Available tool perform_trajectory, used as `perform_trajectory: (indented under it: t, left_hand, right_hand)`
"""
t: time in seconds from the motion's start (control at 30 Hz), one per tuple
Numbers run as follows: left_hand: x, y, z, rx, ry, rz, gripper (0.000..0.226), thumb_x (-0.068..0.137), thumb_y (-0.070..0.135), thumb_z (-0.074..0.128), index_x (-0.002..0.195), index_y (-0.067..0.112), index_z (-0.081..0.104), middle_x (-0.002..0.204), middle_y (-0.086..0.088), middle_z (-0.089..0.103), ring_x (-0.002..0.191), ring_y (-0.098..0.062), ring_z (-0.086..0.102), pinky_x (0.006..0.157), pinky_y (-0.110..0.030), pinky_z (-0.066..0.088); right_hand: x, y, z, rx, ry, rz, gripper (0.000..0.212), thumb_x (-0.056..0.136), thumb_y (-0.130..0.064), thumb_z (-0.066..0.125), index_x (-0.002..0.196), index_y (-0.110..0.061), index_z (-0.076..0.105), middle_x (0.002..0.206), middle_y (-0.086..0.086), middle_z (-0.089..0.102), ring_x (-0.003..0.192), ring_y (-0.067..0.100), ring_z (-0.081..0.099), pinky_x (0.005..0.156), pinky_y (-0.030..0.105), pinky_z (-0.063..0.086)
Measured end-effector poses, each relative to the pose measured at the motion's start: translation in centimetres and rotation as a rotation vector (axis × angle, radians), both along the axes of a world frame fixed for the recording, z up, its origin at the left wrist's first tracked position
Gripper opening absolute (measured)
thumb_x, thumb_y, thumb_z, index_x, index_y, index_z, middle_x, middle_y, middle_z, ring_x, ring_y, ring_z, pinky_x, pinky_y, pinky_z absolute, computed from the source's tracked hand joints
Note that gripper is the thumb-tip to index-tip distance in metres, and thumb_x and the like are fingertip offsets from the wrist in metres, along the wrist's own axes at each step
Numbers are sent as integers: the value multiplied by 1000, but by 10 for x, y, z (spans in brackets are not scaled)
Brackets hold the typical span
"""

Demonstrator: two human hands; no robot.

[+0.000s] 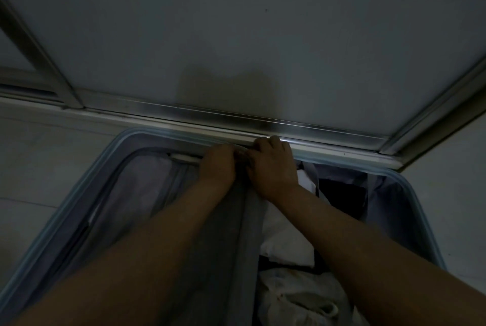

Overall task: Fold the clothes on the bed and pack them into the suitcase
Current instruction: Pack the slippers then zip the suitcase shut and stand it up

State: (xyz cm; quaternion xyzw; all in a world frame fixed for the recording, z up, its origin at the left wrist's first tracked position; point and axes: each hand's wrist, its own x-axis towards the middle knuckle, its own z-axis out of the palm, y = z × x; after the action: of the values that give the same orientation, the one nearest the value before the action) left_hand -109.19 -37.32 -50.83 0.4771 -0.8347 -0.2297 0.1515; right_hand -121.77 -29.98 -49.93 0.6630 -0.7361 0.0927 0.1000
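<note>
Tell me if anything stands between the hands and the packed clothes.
Nothing visible does. The white clothes lie uncovered in the right half of the light blue suitcase, next to the right hand; the left hand is beside it.

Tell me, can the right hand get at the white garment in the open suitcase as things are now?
Probably yes. The white garment lies uncovered close to the right hand, on the person's side of it. But that hand seems to grip the grey divider, so it must let go first.
</note>
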Motion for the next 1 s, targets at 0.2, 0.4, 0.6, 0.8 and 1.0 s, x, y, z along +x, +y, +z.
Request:
perform_trajectory:
  t: [0.2,0.4,0.6,0.8,1.0]
  left_hand:
    - [55,-55,18,96,-222,72,24,90,20,62,102,-1,67,108,-21,65,103,-35,61,83,-35,47]
    - [123,-86,16,176,-225,202,28,93,18,58,110,-4,63,116,-23,63,109,-35,58,88,-32,44]
    - [153,-91,16,175,-192,240,35,94,26,56,119,2,63,125,-21,60,117,-35,55,99,-38,42]
    - [186,-98,23,196,-251,333,41,96,28,49,127,2,55,132,-19,55,120,-33,53,95,-36,43]
    - [221,-97,26,192,-204,225,33,94,34,53,110,8,66,117,-16,64,104,-30,60,82,-32,45]
  right_hand:
    - [18,-21,8,42,112,93,11,74,-26,70,79,-16,72,88,8,62,89,30,55,77,39,40]
    - [95,-57,3,262,-136,184,43,95,-27,48,136,-17,50,137,12,49,126,31,42,103,39,30]
    - [149,-91,-1,222,-69,201,36,99,-27,40,132,-19,51,128,11,51,120,31,45,97,40,32]
    - [183,-113,-2,233,-223,212,38,91,-42,55,115,-15,63,118,13,62,108,32,57,91,40,44]
    - [216,-133,4,276,-354,195,28,92,-34,58,109,-13,68,112,13,66,105,30,61,88,35,47]
